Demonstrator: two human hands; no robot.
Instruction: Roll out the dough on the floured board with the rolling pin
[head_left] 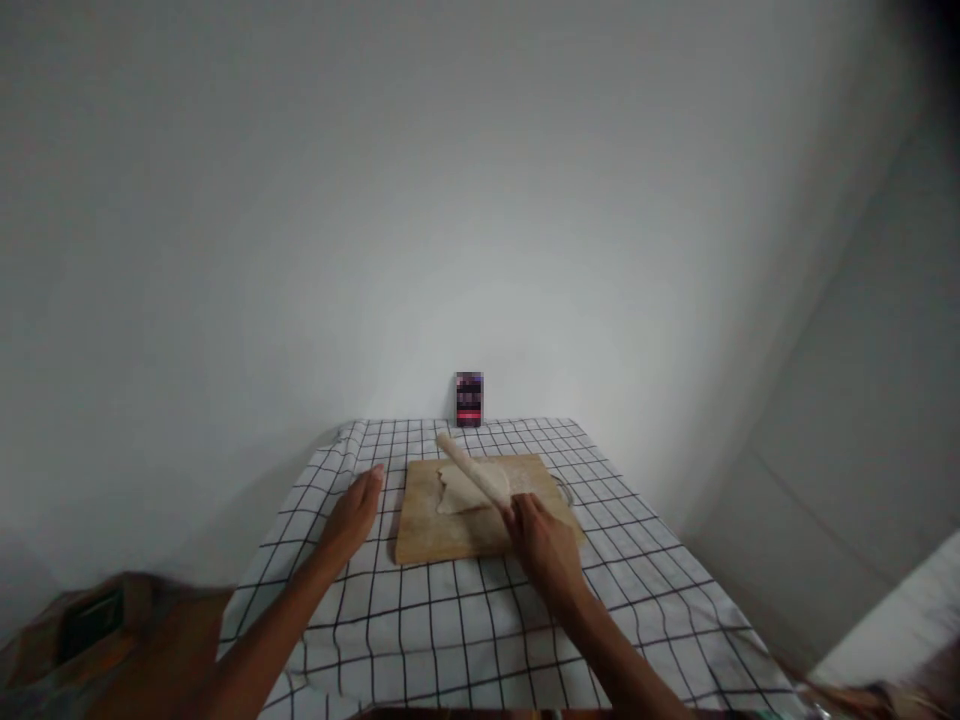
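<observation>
A pale wooden rolling pin [472,470] slants up and to the left over the board, its far end raised. My right hand [541,545] is closed around its near end. Beneath the pin, a flattened sheet of dough [459,494] with an uneven left edge lies on a wooden cutting board [442,542]; the pin covers part of it. Left of the board, apart from it, is my left hand [355,515]. Its fingers point forward and nothing shows in them.
A black-and-white checked cloth [450,640] covers the table. At the back, a dark pixelated upright object [469,400] stands against the white wall [480,220]. A metal ring-like handle [562,489] shows at the board's right. Low on the left is a brown box [139,610].
</observation>
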